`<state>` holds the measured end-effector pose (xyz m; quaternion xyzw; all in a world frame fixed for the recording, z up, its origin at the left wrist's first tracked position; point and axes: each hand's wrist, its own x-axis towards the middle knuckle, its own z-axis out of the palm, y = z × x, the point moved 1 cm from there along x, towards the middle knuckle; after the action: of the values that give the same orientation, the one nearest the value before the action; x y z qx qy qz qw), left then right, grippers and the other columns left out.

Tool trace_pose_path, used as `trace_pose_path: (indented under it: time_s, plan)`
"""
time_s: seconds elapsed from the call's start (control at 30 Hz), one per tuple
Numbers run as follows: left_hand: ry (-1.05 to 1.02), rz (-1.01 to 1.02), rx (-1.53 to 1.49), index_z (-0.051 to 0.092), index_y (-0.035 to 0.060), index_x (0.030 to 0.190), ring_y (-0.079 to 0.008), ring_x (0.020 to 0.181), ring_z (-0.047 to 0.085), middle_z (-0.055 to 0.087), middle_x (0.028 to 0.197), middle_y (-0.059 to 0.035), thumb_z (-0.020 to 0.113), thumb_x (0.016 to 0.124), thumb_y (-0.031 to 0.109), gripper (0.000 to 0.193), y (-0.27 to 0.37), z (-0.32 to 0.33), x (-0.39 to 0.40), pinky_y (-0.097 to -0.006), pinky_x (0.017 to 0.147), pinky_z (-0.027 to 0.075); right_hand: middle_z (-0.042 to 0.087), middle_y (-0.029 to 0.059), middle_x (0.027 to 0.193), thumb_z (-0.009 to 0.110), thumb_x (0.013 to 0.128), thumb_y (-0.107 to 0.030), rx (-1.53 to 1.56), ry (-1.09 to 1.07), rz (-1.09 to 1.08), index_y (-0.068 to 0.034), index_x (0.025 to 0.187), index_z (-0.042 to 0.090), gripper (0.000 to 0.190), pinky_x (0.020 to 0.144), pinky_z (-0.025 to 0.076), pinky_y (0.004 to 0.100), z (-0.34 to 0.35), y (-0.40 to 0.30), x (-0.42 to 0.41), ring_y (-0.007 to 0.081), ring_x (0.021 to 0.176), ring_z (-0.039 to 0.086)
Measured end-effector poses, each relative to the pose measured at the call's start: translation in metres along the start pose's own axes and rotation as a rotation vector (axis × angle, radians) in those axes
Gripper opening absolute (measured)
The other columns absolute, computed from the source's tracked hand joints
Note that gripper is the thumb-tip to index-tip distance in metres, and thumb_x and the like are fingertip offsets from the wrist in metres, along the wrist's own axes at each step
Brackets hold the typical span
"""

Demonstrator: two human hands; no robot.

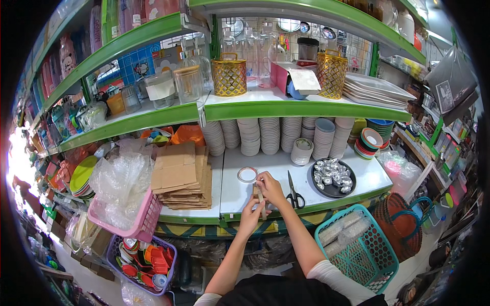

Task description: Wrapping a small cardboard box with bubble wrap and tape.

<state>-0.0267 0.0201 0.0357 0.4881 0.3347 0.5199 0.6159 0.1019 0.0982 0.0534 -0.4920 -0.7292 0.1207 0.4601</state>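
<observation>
Over the white shelf board (233,191), my left hand (250,214) holds a small brown cardboard piece (255,190) from below. A pale strip of tape (261,197) runs along it, its lower end hanging past my left fingers. My right hand (270,188) pinches the top of the strip and the cardboard; the fingers hide much of both. Just behind my hands a roll of tape (239,174) lies flat. To the right, black-handled scissors (293,191) rest with blades pointing away. Farther right, a round black tray (317,187) holds several foil-wrapped pieces (332,175).
Flattened cardboard (174,168) is stacked at left, beside a pink basket (147,222) of clear plastic wrap (122,179). Stacked white bowls (249,137) line the back beneath a green-edged shelf (306,111). A purple basket (174,264) and teal basket (358,260) stand lower down.
</observation>
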Motion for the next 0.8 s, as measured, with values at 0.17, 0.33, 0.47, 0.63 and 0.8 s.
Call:
trace_pose_path:
  time_s: [0.17, 0.33, 0.47, 0.63, 0.8]
  plan:
    - [-0.014, -0.039, -0.052, 0.062, -0.0030, 0.111, -0.0202, 0.081, 0.069, 0.039, 0.136, -0.0147, 0.057, 0.098, 0.022, 0.029, -0.002, -0.004, -0.001, -0.0270, 0.069, 0.055, 0.061, 0.0118, 0.095, 0.061, 0.088, -0.014, -0.017, 0.040, 0.024, -0.004, 0.097, 0.053, 0.015, 0.069, 0.049, 0.0396, 0.000, -0.003, -0.004, 0.0347, 0.079, 0.063]
    - [0.196, 0.110, 0.133, 0.063, -0.0036, 0.106, -0.0163, 0.077, 0.066, 0.052, 0.113, -0.0088, 0.057, 0.097, 0.020, 0.026, -0.001, 0.005, -0.009, -0.0272, 0.068, 0.054, 0.061, 0.0128, 0.095, 0.061, 0.088, -0.015, -0.039, 0.071, 0.034, -0.004, 0.096, 0.054, 0.015, 0.069, 0.049, 0.0405, 0.004, -0.004, -0.005, 0.0353, 0.081, 0.063]
    - [0.112, 0.060, 0.124, 0.064, -0.0042, 0.104, -0.0092, 0.075, 0.058, 0.061, 0.086, -0.0014, 0.059, 0.096, 0.017, 0.023, 0.013, 0.014, -0.017, -0.0254, 0.068, 0.050, 0.061, 0.0129, 0.096, 0.061, 0.088, -0.016, -0.094, 0.060, 0.088, -0.004, 0.096, 0.054, 0.016, 0.070, 0.050, 0.0413, 0.003, 0.000, -0.007, 0.0354, 0.081, 0.064]
    - [0.143, 0.154, 0.124, 0.067, -0.0023, 0.107, -0.0039, 0.073, 0.051, 0.062, 0.081, 0.0022, 0.061, 0.095, 0.017, 0.023, 0.007, 0.012, -0.019, -0.0198, 0.064, 0.042, 0.060, 0.0127, 0.097, 0.062, 0.088, -0.017, -0.126, 0.078, 0.107, -0.005, 0.095, 0.055, 0.016, 0.070, 0.049, 0.0430, 0.008, -0.001, -0.005, 0.0357, 0.080, 0.063]
    - [0.197, 0.131, 0.048, 0.065, -0.0061, 0.109, -0.0060, 0.078, 0.056, 0.066, 0.091, -0.0026, 0.061, 0.094, 0.014, 0.025, 0.004, 0.008, -0.018, -0.0210, 0.070, 0.045, 0.059, 0.0121, 0.096, 0.062, 0.087, -0.016, -0.135, 0.080, 0.091, -0.005, 0.094, 0.055, 0.015, 0.069, 0.049, 0.0432, 0.007, -0.007, -0.008, 0.0354, 0.079, 0.062]
